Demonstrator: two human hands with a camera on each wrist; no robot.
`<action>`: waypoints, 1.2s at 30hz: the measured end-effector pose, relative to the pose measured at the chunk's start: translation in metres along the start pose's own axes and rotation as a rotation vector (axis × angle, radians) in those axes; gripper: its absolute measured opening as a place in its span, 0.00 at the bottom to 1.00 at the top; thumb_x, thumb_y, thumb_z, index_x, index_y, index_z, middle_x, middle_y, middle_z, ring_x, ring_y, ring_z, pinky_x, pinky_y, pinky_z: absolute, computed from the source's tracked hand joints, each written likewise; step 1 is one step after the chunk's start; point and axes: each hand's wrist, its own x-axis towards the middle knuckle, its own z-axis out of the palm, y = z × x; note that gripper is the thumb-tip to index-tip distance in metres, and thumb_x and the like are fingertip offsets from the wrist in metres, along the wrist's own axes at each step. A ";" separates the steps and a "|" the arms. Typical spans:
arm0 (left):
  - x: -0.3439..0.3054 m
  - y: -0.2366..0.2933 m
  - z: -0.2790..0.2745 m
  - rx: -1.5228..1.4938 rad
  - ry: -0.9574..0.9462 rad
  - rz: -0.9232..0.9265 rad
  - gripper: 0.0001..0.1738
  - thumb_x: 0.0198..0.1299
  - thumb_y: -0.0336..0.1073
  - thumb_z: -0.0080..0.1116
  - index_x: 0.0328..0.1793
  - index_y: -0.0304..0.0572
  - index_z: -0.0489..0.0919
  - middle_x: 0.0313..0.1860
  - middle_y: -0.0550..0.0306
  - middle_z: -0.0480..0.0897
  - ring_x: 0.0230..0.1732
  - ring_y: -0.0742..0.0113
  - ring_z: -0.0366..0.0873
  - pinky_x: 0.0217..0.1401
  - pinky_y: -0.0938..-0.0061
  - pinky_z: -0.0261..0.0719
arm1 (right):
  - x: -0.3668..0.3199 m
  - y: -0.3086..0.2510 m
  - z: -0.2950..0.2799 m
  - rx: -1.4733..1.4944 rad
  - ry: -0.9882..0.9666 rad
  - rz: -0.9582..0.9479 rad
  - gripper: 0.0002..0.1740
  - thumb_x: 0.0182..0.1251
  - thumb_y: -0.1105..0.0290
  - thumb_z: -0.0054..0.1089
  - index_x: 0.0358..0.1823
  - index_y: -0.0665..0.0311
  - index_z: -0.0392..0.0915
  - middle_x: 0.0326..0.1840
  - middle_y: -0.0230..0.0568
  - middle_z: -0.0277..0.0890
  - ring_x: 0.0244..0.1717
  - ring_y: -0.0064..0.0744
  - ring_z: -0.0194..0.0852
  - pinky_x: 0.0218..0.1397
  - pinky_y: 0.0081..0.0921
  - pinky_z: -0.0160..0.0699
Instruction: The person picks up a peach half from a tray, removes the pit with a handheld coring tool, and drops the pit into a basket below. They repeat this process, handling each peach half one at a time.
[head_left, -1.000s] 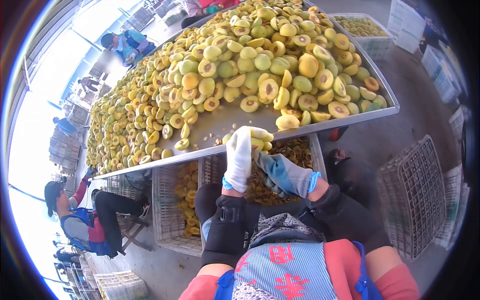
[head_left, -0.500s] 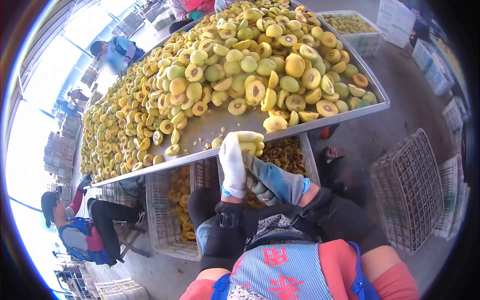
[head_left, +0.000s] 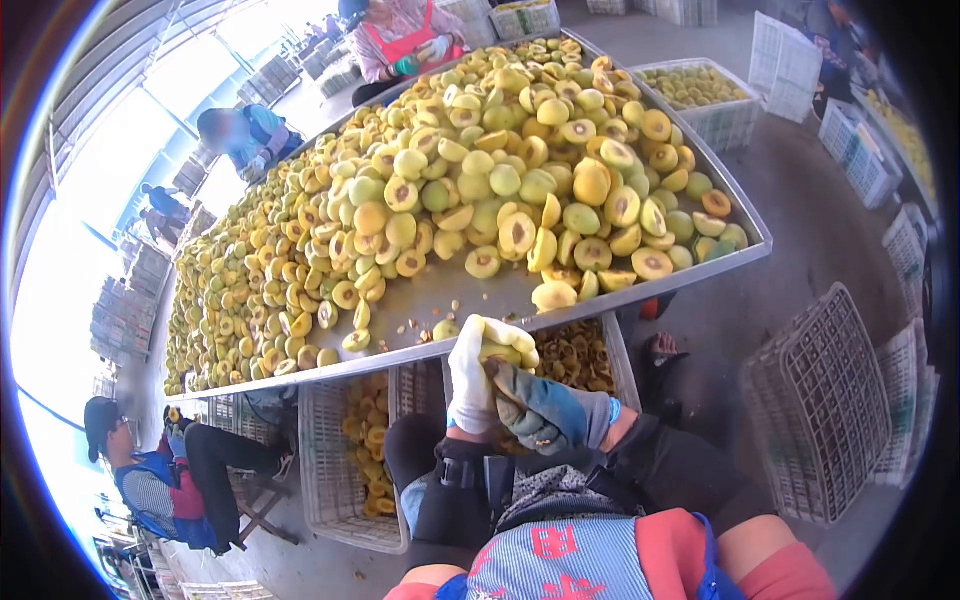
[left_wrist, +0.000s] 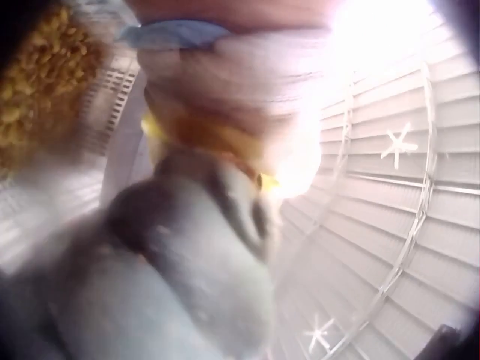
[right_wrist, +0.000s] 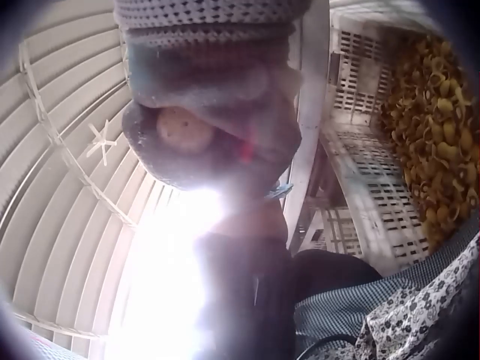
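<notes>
The white-gloved left hand (head_left: 474, 378) holds yellow fruit halves (head_left: 508, 352) just off the metal table's near edge. Against its palm side presses the right hand (head_left: 548, 408) in a grey-blue glove, fingers curled. In the right wrist view, a tan round end (right_wrist: 184, 129), like that of a handle, shows inside the curled right glove (right_wrist: 247, 97); the rest of it is hidden. Yellow fruit (left_wrist: 214, 137) lies between the white glove (left_wrist: 232, 82) and the grey glove (left_wrist: 187, 262) in the blurred left wrist view.
Fruit halves (head_left: 480, 185) are heaped on the metal-rimmed table (head_left: 420, 352). Beneath its edge stand crates (head_left: 325, 470) with fruit pieces. An upright crate (head_left: 825, 400) is at the right. Another person (head_left: 160, 480) sits at the left; two more are across the table.
The head view has shifted, showing more beyond the table. Both hands appear lower in it, and the right glove sits higher against the left. The seated person's arm has come down from the table edge.
</notes>
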 end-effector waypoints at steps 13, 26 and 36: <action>0.000 0.033 -0.058 -0.633 0.182 0.114 0.08 0.68 0.46 0.59 0.37 0.57 0.78 0.33 0.70 0.80 0.32 0.70 0.79 0.29 0.75 0.80 | 0.029 0.047 -0.017 -0.878 0.344 -0.385 0.31 0.78 0.42 0.51 0.44 0.67 0.84 0.29 0.40 0.83 0.34 0.38 0.81 0.44 0.35 0.79; 0.001 0.104 -0.220 1.758 1.033 0.308 0.33 0.63 0.60 0.59 0.54 0.34 0.84 0.51 0.37 0.86 0.54 0.40 0.82 0.62 0.55 0.76 | 0.049 0.037 -0.034 -1.179 0.826 -0.488 0.29 0.76 0.44 0.52 0.46 0.67 0.82 0.38 0.66 0.82 0.46 0.69 0.80 0.47 0.52 0.79; 0.058 0.067 -0.182 1.271 0.470 0.398 0.20 0.60 0.37 0.66 0.57 0.38 0.83 0.50 0.49 0.87 0.50 0.60 0.86 0.56 0.68 0.81 | 0.051 0.018 -0.010 -1.121 0.767 -0.669 0.19 0.77 0.57 0.59 0.48 0.69 0.81 0.35 0.58 0.84 0.39 0.57 0.86 0.40 0.39 0.80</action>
